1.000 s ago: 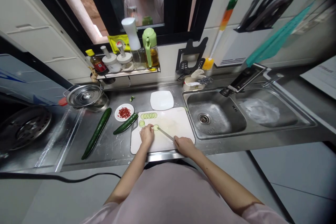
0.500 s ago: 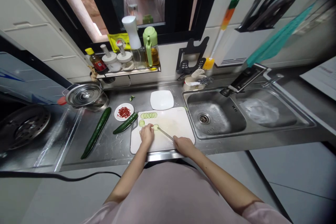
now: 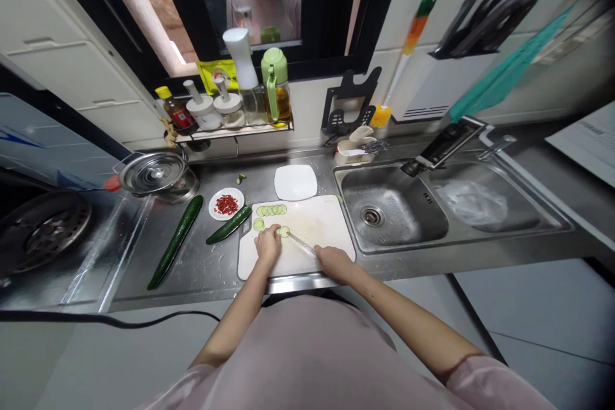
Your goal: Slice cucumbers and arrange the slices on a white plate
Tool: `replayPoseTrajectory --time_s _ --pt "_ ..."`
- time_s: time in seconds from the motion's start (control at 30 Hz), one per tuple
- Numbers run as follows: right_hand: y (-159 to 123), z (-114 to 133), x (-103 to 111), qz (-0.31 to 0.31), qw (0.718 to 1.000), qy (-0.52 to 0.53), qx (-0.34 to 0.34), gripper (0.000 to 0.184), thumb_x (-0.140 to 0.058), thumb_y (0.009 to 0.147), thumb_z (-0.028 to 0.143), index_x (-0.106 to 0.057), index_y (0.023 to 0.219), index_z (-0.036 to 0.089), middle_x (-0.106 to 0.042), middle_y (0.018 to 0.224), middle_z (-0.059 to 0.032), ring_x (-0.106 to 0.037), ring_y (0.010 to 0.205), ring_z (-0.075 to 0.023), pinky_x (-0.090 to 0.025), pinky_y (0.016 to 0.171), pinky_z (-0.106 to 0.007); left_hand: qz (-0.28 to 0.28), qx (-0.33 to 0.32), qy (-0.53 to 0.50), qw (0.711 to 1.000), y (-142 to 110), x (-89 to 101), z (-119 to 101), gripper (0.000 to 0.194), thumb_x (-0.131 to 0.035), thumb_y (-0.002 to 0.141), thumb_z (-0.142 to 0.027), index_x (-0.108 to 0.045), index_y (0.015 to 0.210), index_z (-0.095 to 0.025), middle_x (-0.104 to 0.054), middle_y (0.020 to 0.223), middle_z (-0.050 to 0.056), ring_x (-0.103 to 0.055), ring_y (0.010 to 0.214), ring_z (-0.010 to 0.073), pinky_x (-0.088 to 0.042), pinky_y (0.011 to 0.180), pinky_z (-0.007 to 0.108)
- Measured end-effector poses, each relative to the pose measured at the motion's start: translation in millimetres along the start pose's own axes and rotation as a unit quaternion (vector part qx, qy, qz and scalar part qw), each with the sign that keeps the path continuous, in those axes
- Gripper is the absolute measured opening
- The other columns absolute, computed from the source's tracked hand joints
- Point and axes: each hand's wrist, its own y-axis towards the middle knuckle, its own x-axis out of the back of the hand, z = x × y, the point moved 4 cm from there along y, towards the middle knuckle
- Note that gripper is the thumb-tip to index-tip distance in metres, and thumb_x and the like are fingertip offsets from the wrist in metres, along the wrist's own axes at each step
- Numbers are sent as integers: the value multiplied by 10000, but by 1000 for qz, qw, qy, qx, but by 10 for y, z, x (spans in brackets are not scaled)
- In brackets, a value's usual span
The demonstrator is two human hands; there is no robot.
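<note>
Head view: two bare hands at work over the white cutting board (image 3: 317, 250).
Right hand (image 3: 335, 262): fingers closed round the knife (image 3: 302, 244), blade pointing left.
Left hand (image 3: 268, 245): fingers bunched together beside the pale cucumber slice (image 3: 284, 231) at the knife's tip; grip unclear.
Board's far left: a row of slices (image 3: 271, 210).
Left of board: cut cucumber (image 3: 229, 225), near the chili plate (image 3: 226, 204).

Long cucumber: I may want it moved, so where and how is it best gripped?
Probably mid-length, from above, thumb and fingers across its sides: the long cucumber lies flat, slender and slanted, with bare steel counter along both flanks.
</note>
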Motion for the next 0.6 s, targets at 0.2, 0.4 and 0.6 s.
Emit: replayPoseTrajectory --time_s 0.2,0.4,0.6 --pt "33 30 13 2 1000 1 1 279 -407 885 93 -536 1128 140 -670 1039 -170 -648 997 -252 -470 776 -328 -5 -8 -5 1000 -1 15 -6 364 -452 870 -208 -643 1160 -318 -682 1128 44 -566 1097 241 -359 930 378" --pt "57 26 11 3 1000 -1 0 277 -406 878 78 -531 1118 137 -671 1025 -167 -655 977 -250 -473 749 -320 7 3 -5 1000 23 14 6 365 -469 861 -211 -650 1159 -315 -687 1132 44 -561 1111 240 -351 955 386" --pt "98 51 48 4 1000 -3 5 294 -380 879 66 -532 1120 140 -667 1034 -175 -656 976 -248 -476 743 -322 9 9 -5 1000 38 23 4 373 -465 855 -213 -647 1160 -326 -694 1115 33 -564 1102 241 -356 949 394"
